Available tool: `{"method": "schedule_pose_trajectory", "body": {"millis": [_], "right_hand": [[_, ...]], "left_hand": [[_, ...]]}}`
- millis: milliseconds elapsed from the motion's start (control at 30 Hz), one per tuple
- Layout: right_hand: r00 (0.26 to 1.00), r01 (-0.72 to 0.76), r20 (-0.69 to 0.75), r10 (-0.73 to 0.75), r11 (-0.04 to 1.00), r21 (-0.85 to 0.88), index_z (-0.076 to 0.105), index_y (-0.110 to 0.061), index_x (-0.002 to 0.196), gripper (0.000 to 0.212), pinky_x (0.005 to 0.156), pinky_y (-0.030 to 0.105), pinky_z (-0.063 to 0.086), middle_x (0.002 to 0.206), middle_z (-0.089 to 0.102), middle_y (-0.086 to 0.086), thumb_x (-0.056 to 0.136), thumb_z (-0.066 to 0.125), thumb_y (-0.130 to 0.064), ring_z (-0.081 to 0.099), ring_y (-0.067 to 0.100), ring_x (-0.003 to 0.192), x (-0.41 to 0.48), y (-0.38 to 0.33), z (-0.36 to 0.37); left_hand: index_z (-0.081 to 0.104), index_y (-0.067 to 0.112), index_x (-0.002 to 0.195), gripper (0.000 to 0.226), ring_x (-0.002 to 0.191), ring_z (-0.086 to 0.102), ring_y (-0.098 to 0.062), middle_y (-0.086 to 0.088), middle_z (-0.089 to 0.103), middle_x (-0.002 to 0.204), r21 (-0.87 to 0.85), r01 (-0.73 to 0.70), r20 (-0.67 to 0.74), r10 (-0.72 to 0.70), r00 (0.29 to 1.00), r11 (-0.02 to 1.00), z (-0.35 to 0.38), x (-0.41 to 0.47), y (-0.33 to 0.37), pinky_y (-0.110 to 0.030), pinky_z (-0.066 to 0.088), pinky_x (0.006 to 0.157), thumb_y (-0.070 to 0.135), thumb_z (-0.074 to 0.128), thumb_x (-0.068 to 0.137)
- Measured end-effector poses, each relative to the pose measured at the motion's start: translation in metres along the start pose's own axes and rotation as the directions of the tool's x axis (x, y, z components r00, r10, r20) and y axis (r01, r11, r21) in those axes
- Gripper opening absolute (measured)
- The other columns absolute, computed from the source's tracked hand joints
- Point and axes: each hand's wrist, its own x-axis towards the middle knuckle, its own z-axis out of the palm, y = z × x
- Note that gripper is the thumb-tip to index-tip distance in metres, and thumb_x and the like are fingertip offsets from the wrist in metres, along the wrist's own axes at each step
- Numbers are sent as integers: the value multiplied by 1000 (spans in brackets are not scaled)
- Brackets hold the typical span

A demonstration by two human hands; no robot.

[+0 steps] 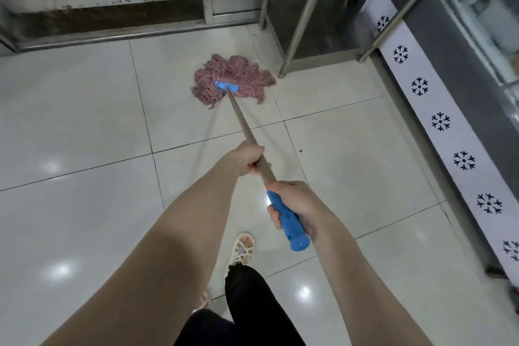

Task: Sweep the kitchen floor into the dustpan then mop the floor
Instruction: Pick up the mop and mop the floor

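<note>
Lower centre: a sandalled foot [243,249] stands on the glossy pale tiled floor [84,126]. Centre right: the right hand [295,205] is wrapped round the blue plastic grip [286,219] of the mop. Just above, the left hand [247,159] is clamped on the tan wooden shaft [241,118]. Upper centre: the pink string mop head [233,78] lies splayed on the floor, near a steel table leg [302,19]. Risk: a push to the right could snag strands on that leg; wet tiles could cause a slip.

Curled left hand [248,159] beyond right hand [295,202]
</note>
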Motion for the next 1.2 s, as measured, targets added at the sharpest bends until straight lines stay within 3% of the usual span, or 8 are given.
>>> {"method": "schedule_pose_trajectory", "body": {"millis": [300,467,533,733,833,933,1067,1200], "right_hand": [[988,-30,147,40,997,-68,41,-9,83,25,36,17,42,72,44,10,94,60,-20,44,13,29,-40,86,129],[973,-35,218,76,982,-186,46,-6,92,22,36,16,42,75,47,11,92,63,-22,46,11,28,-63,127,177],[964,-22,251,83,972,-234,47,-5,93,23,35,15,41,74,47,10,92,63,-22,46,11,28,-68,140,195],[945,19,310,102,931,-366,48,-5,89,23,34,14,40,71,47,9,91,64,-22,45,10,28,-82,180,241],[946,36,307,101,911,-411,51,-7,87,23,35,14,39,69,48,8,91,63,-26,45,9,29,-90,191,240],[957,71,283,64,894,-442,55,-4,99,29,36,15,38,63,50,7,90,62,-30,45,9,32,-96,197,223],[970,55,236,55,900,-433,55,-2,106,34,36,16,37,62,50,7,89,63,-31,44,10,33,-103,205,196],[971,22,224,78,911,-412,54,-3,101,32,34,14,37,67,49,8,89,64,-31,44,9,29,-102,211,188]], "left_hand": [[34,-11,135,39,66,61,-22,-15,59,79,-93,-17,-165,1,986,996,-116,-99,-108,-35,56,68,12,38,104],[32,-9,137,38,68,60,-22,-22,53,110,-191,-27,-259,-24,966,981,-168,-150,-167,-36,58,62,11,37,104],[33,-9,137,39,68,61,-23,-22,52,114,-217,-9,-288,-55,956,976,-186,-166,-188,-32,58,48,11,37,104],[33,-11,135,37,78,61,-25,-20,56,95,-311,-8,-367,-112,924,950,-227,-211,-249,-28,54,39,9,34,104],[35,-9,132,32,71,60,-23,-19,55,91,-330,-12,-384,-122,915,944,-223,-219,-264,-29,54,42,7,31,104],[37,-5,125,26,69,59,-21,-18,54,99,-344,-30,-385,-112,916,939,-206,-216,-270,-32,56,52,7,29,103],[41,1,91,19,65,55,-19,-12,51,81,-367,-44,-373,-104,922,929,-173,-209,-274,-35,52,73,7,28,103],[35,0,107,11,65,55,-21,-13,51,80,-406,-79,-394,-96,914,911,-161,-204,-280,-46,52,88,7,29,103]]}}
